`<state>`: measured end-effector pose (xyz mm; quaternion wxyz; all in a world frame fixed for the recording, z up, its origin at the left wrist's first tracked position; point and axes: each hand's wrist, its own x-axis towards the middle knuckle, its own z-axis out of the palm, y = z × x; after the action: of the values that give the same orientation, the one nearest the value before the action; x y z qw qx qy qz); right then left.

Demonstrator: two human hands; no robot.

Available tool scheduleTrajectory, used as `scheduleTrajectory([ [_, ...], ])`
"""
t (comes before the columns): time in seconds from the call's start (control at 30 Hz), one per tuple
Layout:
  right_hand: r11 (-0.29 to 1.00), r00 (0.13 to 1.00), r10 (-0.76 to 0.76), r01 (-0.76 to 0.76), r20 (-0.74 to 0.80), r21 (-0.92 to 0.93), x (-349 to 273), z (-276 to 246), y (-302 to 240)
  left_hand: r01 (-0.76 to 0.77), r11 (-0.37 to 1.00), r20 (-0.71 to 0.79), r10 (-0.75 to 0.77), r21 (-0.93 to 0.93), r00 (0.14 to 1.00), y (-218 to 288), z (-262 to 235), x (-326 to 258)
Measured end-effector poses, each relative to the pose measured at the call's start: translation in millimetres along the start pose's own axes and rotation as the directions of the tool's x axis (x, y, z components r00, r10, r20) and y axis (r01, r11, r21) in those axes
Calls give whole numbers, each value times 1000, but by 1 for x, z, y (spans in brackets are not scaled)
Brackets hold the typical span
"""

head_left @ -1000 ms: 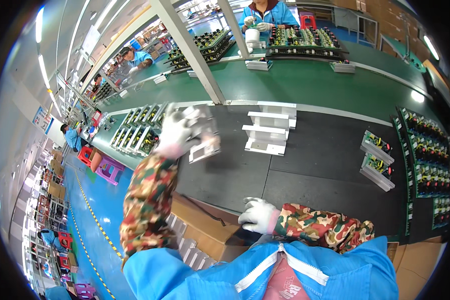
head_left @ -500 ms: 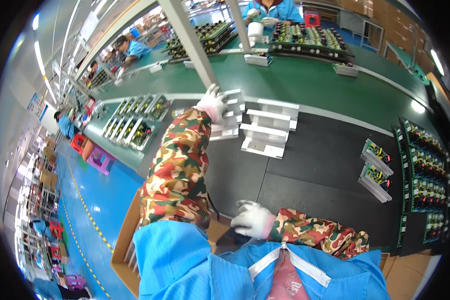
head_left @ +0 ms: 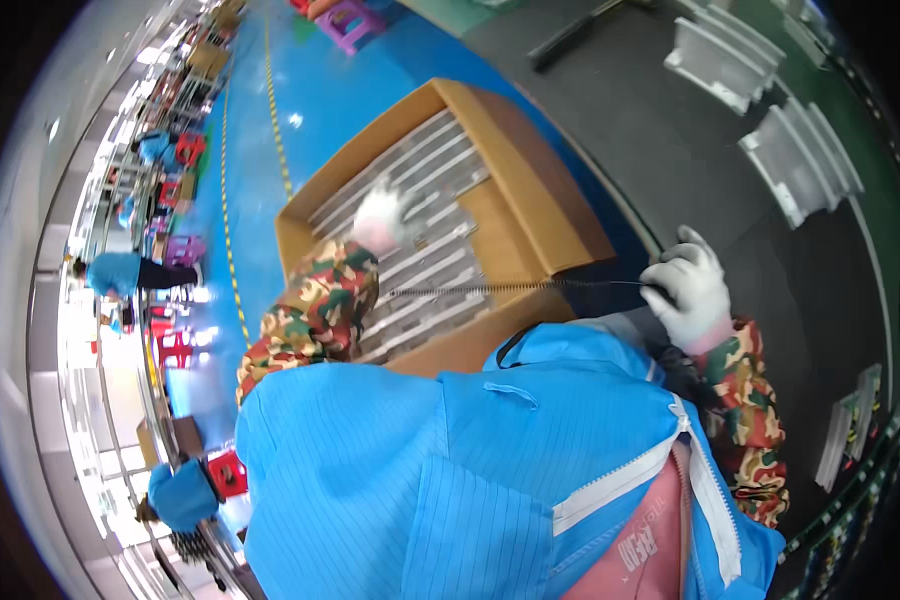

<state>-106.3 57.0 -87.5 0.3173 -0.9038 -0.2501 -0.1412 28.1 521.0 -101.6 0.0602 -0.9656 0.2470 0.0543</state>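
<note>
Over carton [head_left: 530, 160] | left hand [head_left: 385, 215] now inside, off racks [head_left: 770, 110]

Gloved hands [head_left: 385, 215] [head_left: 688, 285] well apart

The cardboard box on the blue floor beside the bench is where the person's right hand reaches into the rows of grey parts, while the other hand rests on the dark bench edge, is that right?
Not quite: the head view shows the left hand reaching into the cardboard box of grey parts. The right hand rests on the dark bench edge.
</note>
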Motion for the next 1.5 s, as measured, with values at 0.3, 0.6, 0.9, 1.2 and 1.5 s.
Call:
scheduleTrajectory([
  [0.3,992,994,-85,92,73,-91,5,9,-8,-89,984,458,8,155,889,55,136,-107],
  [0.6,989,993,-97,104,67,-106,1,7,-8,-34,983,581,-77,178,810,62,149,-60],
  [0.9,992,993,-101,106,66,-63,-4,4,-4,-160,983,-232,177,92,957,70,-13,-24],
  [1.2,996,996,-73,76,59,-50,-13,14,0,-596,699,-417,714,395,562,133,-182,157],
  [1.5,995,993,-94,95,65,-22,-14,15,1,-753,415,64,855,511,515,229,-190,291],
])
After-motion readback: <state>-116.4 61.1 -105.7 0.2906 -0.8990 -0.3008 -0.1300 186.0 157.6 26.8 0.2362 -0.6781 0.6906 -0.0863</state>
